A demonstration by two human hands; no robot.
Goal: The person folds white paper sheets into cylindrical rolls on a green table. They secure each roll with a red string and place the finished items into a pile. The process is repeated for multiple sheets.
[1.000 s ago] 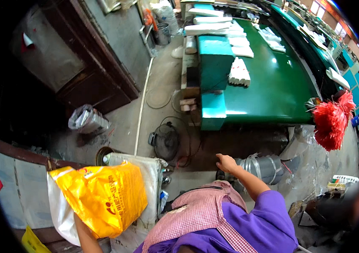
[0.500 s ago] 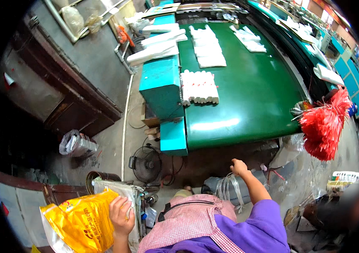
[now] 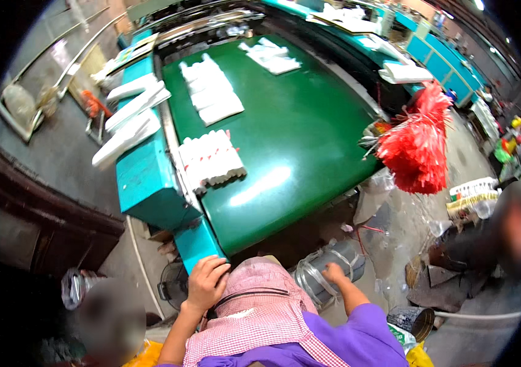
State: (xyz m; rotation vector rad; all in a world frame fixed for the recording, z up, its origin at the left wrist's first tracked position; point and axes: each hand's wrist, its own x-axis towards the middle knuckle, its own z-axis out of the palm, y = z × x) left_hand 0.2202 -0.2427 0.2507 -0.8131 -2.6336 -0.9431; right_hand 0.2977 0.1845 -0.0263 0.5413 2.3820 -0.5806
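My left hand (image 3: 207,282) is at the near teal corner (image 3: 198,243) of the machine frame, empty, its fingers loosely bent and slightly apart. Whether it touches the frame I cannot tell. My right hand (image 3: 333,273) is closed, in front of a grey bundle (image 3: 315,282) wrapped with clear strapping; nothing shows in its fingers. Ahead is the green conveyor belt (image 3: 300,147). On it lie a near stack of white bags (image 3: 211,158) with red marks, a longer white stack (image 3: 210,92) and a smaller one (image 3: 271,56).
Folded white bags (image 3: 135,116) rest on the teal left side. Red plastic strips (image 3: 416,153) hang at the belt's right corner. A floor fan (image 3: 172,286) stands near my left hand. A blurred shape, perhaps a person (image 3: 517,232), is at right. A yellow bag (image 3: 145,353) shows below.
My left hand has left the yellow bag and moved up and right to the teal corner. The view has turned right. My right hand now appears lower against the grey bundle.
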